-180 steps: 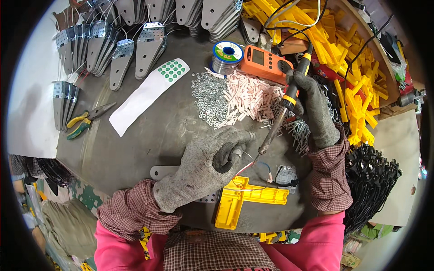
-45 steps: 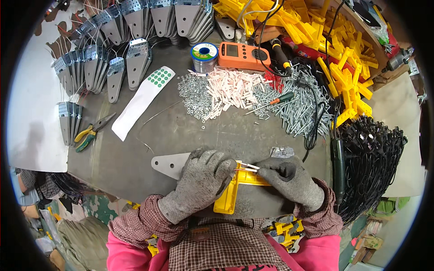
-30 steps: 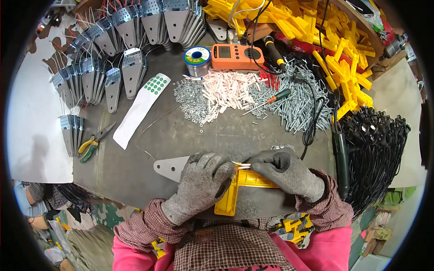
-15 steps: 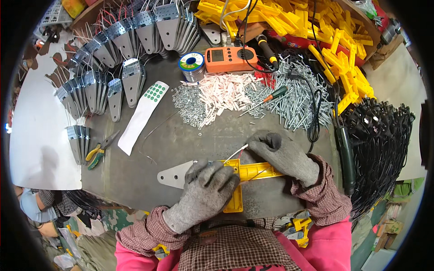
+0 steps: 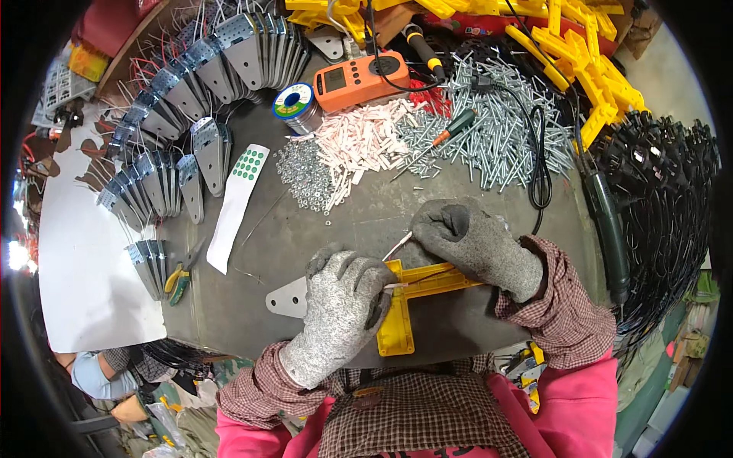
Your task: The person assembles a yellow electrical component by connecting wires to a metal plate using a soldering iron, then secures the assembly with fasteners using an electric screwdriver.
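Note:
A yellow plastic T-shaped housing [image 5: 395,333] lies in front of me, its arm reaching right under my right hand. My left hand [image 5: 345,305], in a grey glove, is closed beside the housing, over the wide end of a grey metal plate [image 5: 287,299]. From its fingertips pokes a thin pale sleeve [image 5: 396,285], with a dark wire running on along the housing's arm. My right hand [image 5: 462,238], gloved too, pinches the upper end of a white wire [image 5: 396,246] that rises from the housing. The wire's lower end is partly hidden by my left hand.
Beyond my hands lie heaps of nuts [image 5: 305,172], pale sleeves [image 5: 363,141] and screws [image 5: 500,130], with a screwdriver [image 5: 454,128]. A solder spool [image 5: 305,122] and orange meter [image 5: 355,82] stand behind. Pliers [image 5: 179,279] and wired metal plates [image 5: 160,183] are left, black cables [image 5: 657,206] right.
My right hand has drawn slightly left and up with the white wire's end. My left hand has turned and closed near the pale sleeve. The whole view has tilted.

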Action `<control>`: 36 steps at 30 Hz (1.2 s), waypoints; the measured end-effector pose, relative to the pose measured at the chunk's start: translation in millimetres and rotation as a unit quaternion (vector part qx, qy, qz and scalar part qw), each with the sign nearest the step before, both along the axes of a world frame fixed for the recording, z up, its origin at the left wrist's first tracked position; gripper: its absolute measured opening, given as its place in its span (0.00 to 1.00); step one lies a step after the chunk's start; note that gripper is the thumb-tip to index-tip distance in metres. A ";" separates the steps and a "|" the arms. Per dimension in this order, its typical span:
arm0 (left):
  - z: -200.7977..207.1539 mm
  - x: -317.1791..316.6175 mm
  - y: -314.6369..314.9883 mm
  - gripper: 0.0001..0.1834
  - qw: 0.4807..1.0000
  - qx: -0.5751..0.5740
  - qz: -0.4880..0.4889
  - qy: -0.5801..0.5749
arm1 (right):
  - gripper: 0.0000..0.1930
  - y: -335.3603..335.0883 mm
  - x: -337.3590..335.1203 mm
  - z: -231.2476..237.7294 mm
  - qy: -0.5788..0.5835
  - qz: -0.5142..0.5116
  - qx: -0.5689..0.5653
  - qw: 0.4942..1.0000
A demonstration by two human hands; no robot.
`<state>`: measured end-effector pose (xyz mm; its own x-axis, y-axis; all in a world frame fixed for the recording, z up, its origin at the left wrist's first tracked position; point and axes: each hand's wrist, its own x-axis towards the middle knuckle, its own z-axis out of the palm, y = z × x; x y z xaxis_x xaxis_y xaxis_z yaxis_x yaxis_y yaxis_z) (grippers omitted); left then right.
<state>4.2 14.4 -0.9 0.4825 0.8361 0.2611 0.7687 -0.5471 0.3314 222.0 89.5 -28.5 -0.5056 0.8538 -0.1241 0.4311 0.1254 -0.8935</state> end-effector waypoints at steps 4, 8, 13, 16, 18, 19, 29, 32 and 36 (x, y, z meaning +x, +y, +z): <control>-0.5 3.8 2.1 0.21 1.000 -0.005 -0.008 -0.018 | 0.14 -0.3 -2.8 -6.8 0.014 -0.036 0.001 0.999; -7.5 1.3 -0.9 0.25 0.998 0.012 -0.058 -0.002 | 0.16 3.1 1.6 -9.9 0.017 -0.031 0.039 0.999; -3.2 -18.2 -14.6 0.23 0.999 -0.027 -0.039 -0.028 | 0.11 52.4 41.0 43.6 -0.138 -0.087 0.329 0.930; -1.4 -33.2 -8.7 0.22 0.999 0.006 0.004 -0.053 | 0.16 79.9 38.8 41.8 -0.358 -0.044 0.342 0.868; -9.8 -35.1 -12.3 0.23 0.999 0.031 0.010 -0.017 | 0.13 97.2 41.7 24.1 -0.303 -0.029 0.395 0.867; -14.5 -34.9 -13.9 0.22 0.999 0.030 0.009 -0.002 | 0.13 97.5 39.5 25.3 -0.294 -0.023 0.424 0.856; -31.1 -38.0 -12.9 0.22 0.996 0.076 -0.031 -0.041 | 0.10 -4.5 -7.7 121.9 -0.180 0.008 0.229 0.957; -37.9 -41.6 -15.4 0.21 0.994 0.096 -0.039 -0.047 | 0.08 -27.9 -21.9 107.6 0.080 -0.064 0.189 0.977; -29.9 -45.8 -15.2 0.21 0.993 0.094 -0.068 -0.032 | 0.09 -26.8 -47.9 85.7 -0.015 0.048 0.256 0.965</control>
<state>-41.5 -0.8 -30.8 0.5651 0.6980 0.4399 0.6644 -0.7011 0.2590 174.1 62.7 57.2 -0.5884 0.7564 0.2857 0.4194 0.5876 -0.6920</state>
